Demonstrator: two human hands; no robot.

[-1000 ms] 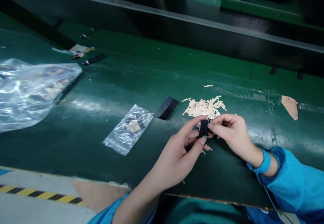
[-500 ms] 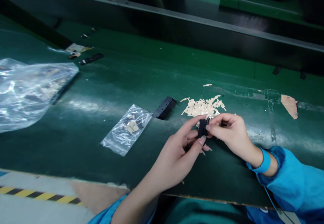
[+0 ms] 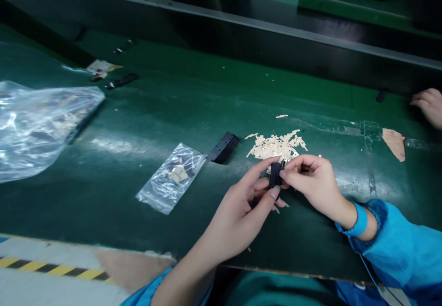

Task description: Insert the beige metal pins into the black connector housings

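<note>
A small black plastic part (image 3: 275, 175) is held between the thumb and fingers of my left hand (image 3: 238, 218), just above the table. My right hand (image 3: 312, 179) is closed in a pinch at the right edge of that part. Whatever lies between its fingertips is too small and hidden to name. Right behind both hands spreads a heap of small flat pale metal pieces (image 3: 272, 147), its near side covered by my fingers. To the left of the heap lies a longer black plastic block (image 3: 224, 148), its end touching a clear zip bag (image 3: 174, 177) with a few pale pieces inside.
A large clear plastic bag (image 3: 37, 131) of parts lies at the left on the green table (image 3: 113, 214). Black strips (image 3: 121, 81) lie behind it. A torn brown piece (image 3: 393, 144) is at the right. Another person's hand (image 3: 430, 105) reaches in at the far right edge.
Another person's hand has appeared at the far right, where a small black piece was visible. My hands keep nearly the same hold; the black part has turned or shifted very slightly.
</note>
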